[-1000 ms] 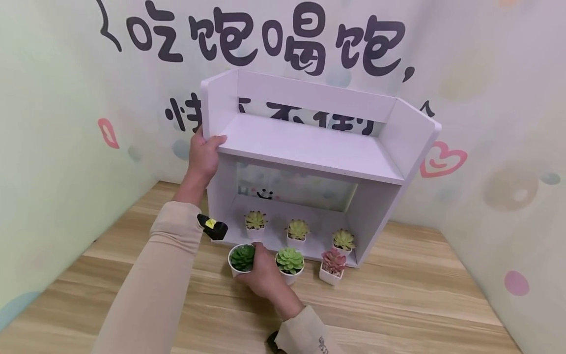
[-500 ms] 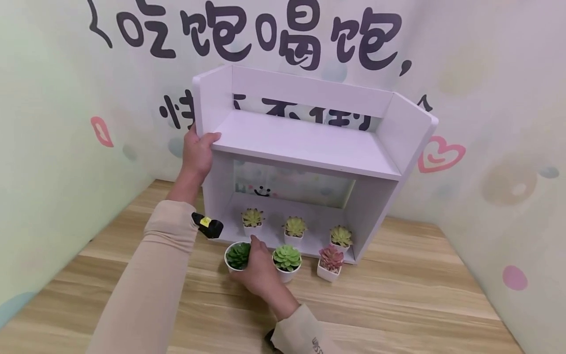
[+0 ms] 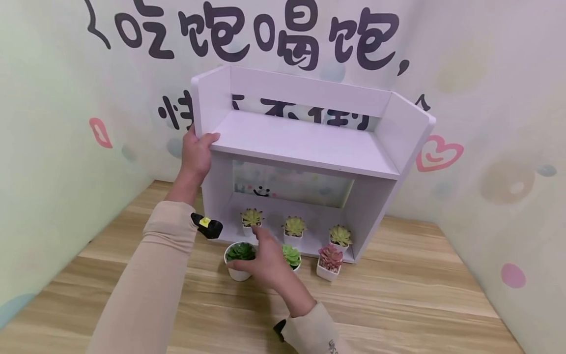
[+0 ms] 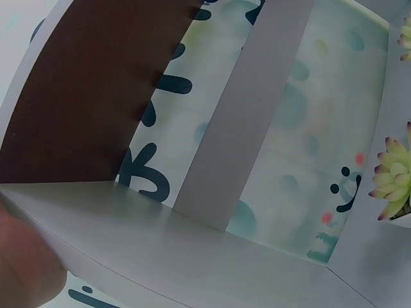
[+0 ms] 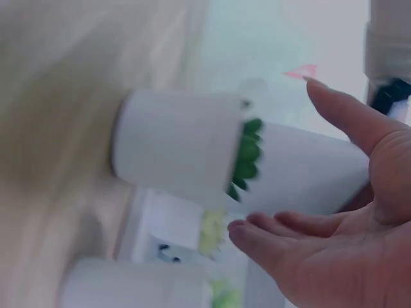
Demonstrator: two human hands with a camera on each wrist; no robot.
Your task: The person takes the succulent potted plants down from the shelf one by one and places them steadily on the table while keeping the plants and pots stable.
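Observation:
My left hand (image 3: 196, 155) grips a white two-tier shelf (image 3: 296, 145) at its left side panel, the thumb lying on the upper board. Only that hand's thumb (image 4: 29, 263) shows in the left wrist view. Beside a dark green succulent in a round white pot (image 3: 239, 274), my right hand (image 3: 268, 260) is spread open above the table. The right wrist view has this white pot (image 5: 173, 144) standing apart from the thumb and fingers. Partly behind the right hand is a light green succulent (image 3: 292, 255). A red succulent (image 3: 329, 263) in a square pot stands farther right.
Three yellow-green succulents, left (image 3: 252, 219), middle (image 3: 294, 227) and right (image 3: 340, 237), stand on the lower board. The wood-grain table (image 3: 398, 295) meets printed walls at the back and both sides. The shelf's right side panel (image 3: 404, 132) rises near the back wall.
My right hand has let go of the dark green succulent's pot and moved slightly right, its fingers spreading. The pot stays on the table. My left hand keeps its grip on the shelf.

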